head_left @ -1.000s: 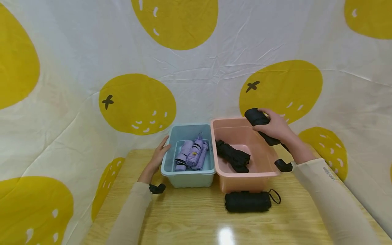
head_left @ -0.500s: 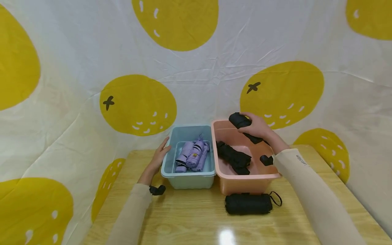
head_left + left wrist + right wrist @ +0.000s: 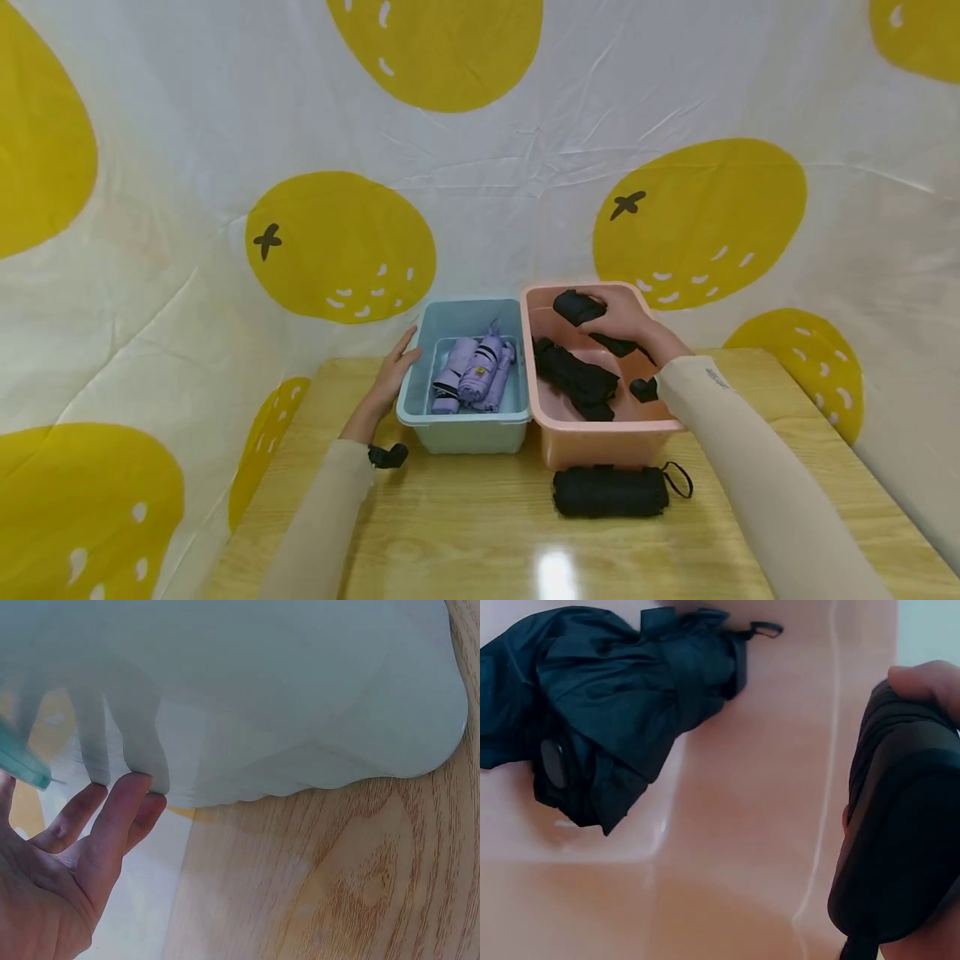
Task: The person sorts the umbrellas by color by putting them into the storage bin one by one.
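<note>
My right hand (image 3: 624,321) grips a black folded umbrella (image 3: 577,307) just inside the upper part of the pink bin (image 3: 607,446). In the right wrist view the held umbrella's dark end (image 3: 900,840) faces the camera, apart from the bin floor. Below it lies loosely bundled black umbrella cloth (image 3: 622,690); whether it is one umbrella or more, I cannot tell. My left hand (image 3: 387,379) rests against the left side of the light blue bin (image 3: 468,437), fingertips touching its outer wall. Several folded lilac umbrellas (image 3: 480,371) lie inside that bin.
Another black folded umbrella (image 3: 611,492) with a wrist loop lies on the wooden table (image 3: 450,533) in front of the pink bin. The two bins stand side by side. Behind them hangs a white cloth (image 3: 480,225) with yellow fruit prints.
My right hand has carried the black umbrella leftward and down, from above the pink bin's right rim into its upper part. The left hand stays at the blue bin.
</note>
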`<state>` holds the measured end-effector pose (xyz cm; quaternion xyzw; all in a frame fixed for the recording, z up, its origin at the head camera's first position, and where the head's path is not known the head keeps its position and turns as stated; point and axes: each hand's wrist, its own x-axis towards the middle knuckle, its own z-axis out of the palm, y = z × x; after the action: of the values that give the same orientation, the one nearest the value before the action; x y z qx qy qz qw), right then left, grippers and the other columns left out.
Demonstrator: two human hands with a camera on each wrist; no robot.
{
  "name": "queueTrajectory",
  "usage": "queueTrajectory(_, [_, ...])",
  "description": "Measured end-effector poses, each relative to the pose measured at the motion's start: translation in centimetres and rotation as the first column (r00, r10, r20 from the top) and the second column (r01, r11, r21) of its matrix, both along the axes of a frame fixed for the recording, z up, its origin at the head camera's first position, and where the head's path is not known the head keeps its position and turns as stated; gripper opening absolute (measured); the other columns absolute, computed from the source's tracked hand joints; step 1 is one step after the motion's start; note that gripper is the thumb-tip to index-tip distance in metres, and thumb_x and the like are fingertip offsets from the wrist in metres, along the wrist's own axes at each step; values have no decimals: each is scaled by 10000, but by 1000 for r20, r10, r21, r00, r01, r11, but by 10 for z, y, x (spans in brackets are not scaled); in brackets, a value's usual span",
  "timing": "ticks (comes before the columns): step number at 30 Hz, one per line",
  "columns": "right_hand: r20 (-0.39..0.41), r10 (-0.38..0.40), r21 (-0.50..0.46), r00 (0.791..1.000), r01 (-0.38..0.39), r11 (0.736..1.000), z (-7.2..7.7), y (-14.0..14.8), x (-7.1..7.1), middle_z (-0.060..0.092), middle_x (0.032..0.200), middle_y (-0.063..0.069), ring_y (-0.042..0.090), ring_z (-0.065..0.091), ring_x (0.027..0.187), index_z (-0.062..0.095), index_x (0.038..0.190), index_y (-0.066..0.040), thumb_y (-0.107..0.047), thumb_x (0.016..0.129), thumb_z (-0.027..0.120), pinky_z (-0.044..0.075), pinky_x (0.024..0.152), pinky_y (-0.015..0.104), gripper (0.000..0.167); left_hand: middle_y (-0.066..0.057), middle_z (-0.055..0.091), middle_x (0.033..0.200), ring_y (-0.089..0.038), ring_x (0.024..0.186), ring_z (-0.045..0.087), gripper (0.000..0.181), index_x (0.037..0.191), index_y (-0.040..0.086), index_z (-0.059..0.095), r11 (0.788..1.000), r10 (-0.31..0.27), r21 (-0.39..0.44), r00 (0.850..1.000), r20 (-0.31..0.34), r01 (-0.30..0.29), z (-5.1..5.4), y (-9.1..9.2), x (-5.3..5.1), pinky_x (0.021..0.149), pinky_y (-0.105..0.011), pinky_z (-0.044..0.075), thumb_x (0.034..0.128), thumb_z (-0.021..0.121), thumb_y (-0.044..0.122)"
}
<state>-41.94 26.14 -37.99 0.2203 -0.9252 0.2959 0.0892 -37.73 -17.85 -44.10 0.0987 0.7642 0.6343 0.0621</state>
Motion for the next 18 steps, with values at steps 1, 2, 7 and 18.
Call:
queueTrajectory(1, [-15,2,17,1000,-2,1000,-1,0,-1,595,1289,81,278,564,1009,575,1367,-136,-194,762,823,459,866,486,657,-124,232,1573,-381,1342,354,589,1572,201,175,1000,-2,-2,1000,-2,2,0,0,-1,1040,-536,323,1049,441,257])
queueTrajectory(2, [-15,11,28,1000,-10,1000,-1,0,-2,596,1284,78,274,561,1002,577,1363,-135,-194,760,822,455,865,483,654,-126,232,1573,-384,1342,355,588,1572,200,173,1000,-3,-4,1000,-2,3,1,0,-1,1040,-535,324,1050,437,255])
queueTrajectory(7, [99,46,32,994,-50,998,-9,-2,-5,590,1234,65,269,526,987,583,1321,-131,-175,769,805,433,874,457,596,-123,237,1571,-380,1338,364,589,1572,203,176,1000,-3,-18,1000,5,3,1,0,-1,1038,-526,333,1049,440,258])
queueTrajectory(18, [307,-51,6,950,52,999,-34,-11,-11,601,1131,114,283,552,961,617,1207,-74,-206,787,802,493,862,425,478,-109,275,1559,-363,1300,415,598,1563,286,216,1000,24,-12,999,-28,-25,-22,-4,-16,1008,-535,367,1029,475,363])
